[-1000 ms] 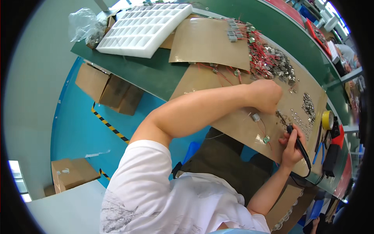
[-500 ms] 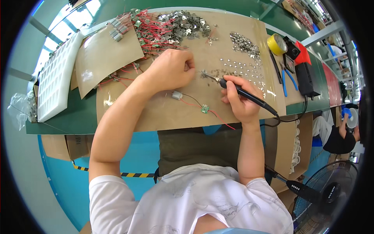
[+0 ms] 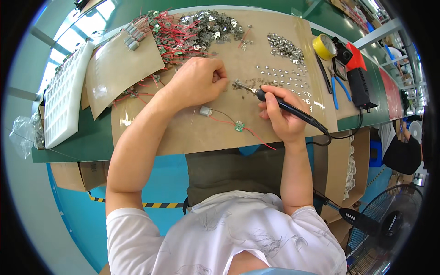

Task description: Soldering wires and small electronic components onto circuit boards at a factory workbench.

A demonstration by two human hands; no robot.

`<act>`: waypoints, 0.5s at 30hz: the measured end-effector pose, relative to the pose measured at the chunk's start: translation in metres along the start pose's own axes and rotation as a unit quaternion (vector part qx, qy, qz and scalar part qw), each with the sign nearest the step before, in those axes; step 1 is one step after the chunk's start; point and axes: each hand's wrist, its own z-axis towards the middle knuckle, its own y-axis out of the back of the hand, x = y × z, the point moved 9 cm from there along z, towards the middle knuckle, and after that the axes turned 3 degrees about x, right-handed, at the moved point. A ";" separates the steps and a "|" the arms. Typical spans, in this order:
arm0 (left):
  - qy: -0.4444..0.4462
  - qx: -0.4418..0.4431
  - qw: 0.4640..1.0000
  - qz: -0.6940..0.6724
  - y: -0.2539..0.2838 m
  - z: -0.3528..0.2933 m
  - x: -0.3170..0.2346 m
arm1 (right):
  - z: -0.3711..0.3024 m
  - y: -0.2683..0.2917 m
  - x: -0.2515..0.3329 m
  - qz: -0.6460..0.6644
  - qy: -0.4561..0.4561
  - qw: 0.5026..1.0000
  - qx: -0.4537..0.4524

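My right hand [image 3: 286, 114] grips a soldering iron [image 3: 288, 108] like a pen, its metal tip pointing left toward dark residue on the brown work sheet. My left hand [image 3: 199, 81] is closed in a pinch just left of the tip; whatever its fingertips hold is too small or hidden to name. Between my forearms lies a small silver motor [image 3: 206, 111], wired to a green circuit board [image 3: 239, 126] with a loose red wire trailing right. Small silver metal pieces [image 3: 280, 73] stand in rows beyond my right hand.
Metal tabs [image 3: 215, 28] and red-wired boards [image 3: 172, 39] are heaped at the back. A white slotted tray [image 3: 68, 94] and brown sheet [image 3: 123, 68] lie left. To the right are yellow tape [image 3: 324, 47], blue-handled pliers [image 3: 340, 91] and a black box [image 3: 362, 87] with a cable.
Both hands stay nearly in place, the left still pinched, the right still holding the soldering iron. The iron's tip has shifted slightly left and up in view.
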 end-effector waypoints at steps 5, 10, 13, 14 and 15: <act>0.041 -0.014 0.998 -0.054 0.009 -0.002 0.003 | -0.005 0.010 0.001 0.046 -0.015 0.999 -0.010; 0.076 -0.038 0.995 -0.057 0.016 -0.002 0.013 | -0.007 0.008 0.029 0.020 -0.046 0.997 0.060; 0.070 -0.066 0.994 -0.058 0.022 -0.002 0.021 | -0.011 0.002 0.060 -0.086 0.064 0.989 0.105; 0.141 -0.053 0.979 -0.137 0.021 -0.003 0.032 | -0.013 -0.006 0.068 -0.103 0.044 0.985 0.133; 0.209 -0.039 0.954 -0.213 0.017 -0.004 0.040 | -0.017 -0.014 0.072 -0.120 0.024 0.979 0.160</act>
